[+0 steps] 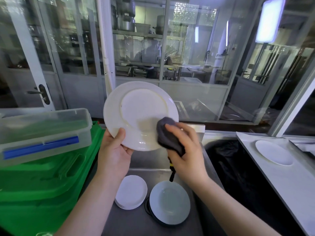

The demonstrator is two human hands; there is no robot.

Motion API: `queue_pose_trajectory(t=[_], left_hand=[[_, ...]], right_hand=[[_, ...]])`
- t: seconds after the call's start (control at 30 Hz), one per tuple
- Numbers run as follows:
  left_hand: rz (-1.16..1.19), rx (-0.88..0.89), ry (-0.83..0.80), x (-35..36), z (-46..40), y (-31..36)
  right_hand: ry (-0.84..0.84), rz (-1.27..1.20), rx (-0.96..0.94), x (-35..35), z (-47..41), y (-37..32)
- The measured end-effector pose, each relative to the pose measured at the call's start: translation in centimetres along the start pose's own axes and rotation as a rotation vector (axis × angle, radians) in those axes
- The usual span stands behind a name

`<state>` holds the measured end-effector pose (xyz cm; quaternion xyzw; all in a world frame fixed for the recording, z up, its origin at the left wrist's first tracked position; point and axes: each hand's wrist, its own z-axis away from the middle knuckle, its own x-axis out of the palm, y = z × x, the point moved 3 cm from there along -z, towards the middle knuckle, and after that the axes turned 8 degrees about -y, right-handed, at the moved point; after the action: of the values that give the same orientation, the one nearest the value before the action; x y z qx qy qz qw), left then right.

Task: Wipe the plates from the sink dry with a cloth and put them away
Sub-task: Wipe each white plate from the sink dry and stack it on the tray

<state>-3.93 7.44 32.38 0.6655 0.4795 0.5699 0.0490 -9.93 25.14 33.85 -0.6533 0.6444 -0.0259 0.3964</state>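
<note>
My left hand (114, 150) grips the lower left rim of a large white plate (136, 106), held upright over the sink with its underside facing me. My right hand (185, 150) is closed on a dark grey cloth (167, 135) and presses it against the plate's lower right part. Down in the steel sink (153, 225) lie a small stack of white plates (131, 191) and, to their right, a white deep plate (170, 201) resting on something dark. Another white plate (272, 152) lies flat on the white counter (293, 183) at the right.
A green plastic crate (42, 189) stands at the left with a clear lidded box (44, 132) with a blue clasp on top. A black bin bag (226, 160) sits between sink and counter. Glass partitions (187, 48) rise behind the sink.
</note>
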Motion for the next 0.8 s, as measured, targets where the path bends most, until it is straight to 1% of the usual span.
queue_pose_trajectory(t=[0.07, 0.1, 0.17, 0.23, 0.3, 0.37, 0.5, 0.6, 0.7, 0.8], left_hand=[[0.005, -0.006, 0.002, -0.1, -0.1, -0.1], [0.008, -0.014, -0.006, -0.1, -0.1, -0.1], [0.011, -0.031, -0.031, -0.3, -0.1, 0.0], [0.005, -0.061, -0.043, -0.6, 0.0, 0.0], [-0.022, -0.103, -0.05, -0.9, 0.1, 0.0], [-0.053, -0.144, -0.062, -1.1, 0.2, -0.1], [-0.05, -0.153, -0.076, -1.1, 0.5, -0.3], [-0.015, -0.112, -0.056, -1.0, 0.3, -0.4], [0.029, -0.052, -0.016, -0.9, 0.2, -0.3], [0.064, -0.007, 0.014, -0.8, -0.1, -0.1]], right_hand=[[-0.053, 0.032, -0.065, 0.5, 0.7, 0.0], [-0.048, 0.023, -0.058, 0.4, 0.8, 0.3], [0.016, -0.05, 0.039, -0.3, 0.4, 1.2], [0.116, -0.097, 0.157, -1.4, -0.6, 2.4], [0.167, -0.149, 0.286, -2.7, -2.1, 3.6], [0.168, -0.258, 0.392, -3.8, -3.5, 4.3], [0.184, -0.538, 0.511, -4.3, -4.2, 4.5], [0.184, -0.762, 0.588, -2.8, -2.6, 4.4], [0.122, -0.975, 0.651, -1.1, -1.0, 4.0], [0.133, -1.11, 0.717, -0.4, -0.2, 3.9]])
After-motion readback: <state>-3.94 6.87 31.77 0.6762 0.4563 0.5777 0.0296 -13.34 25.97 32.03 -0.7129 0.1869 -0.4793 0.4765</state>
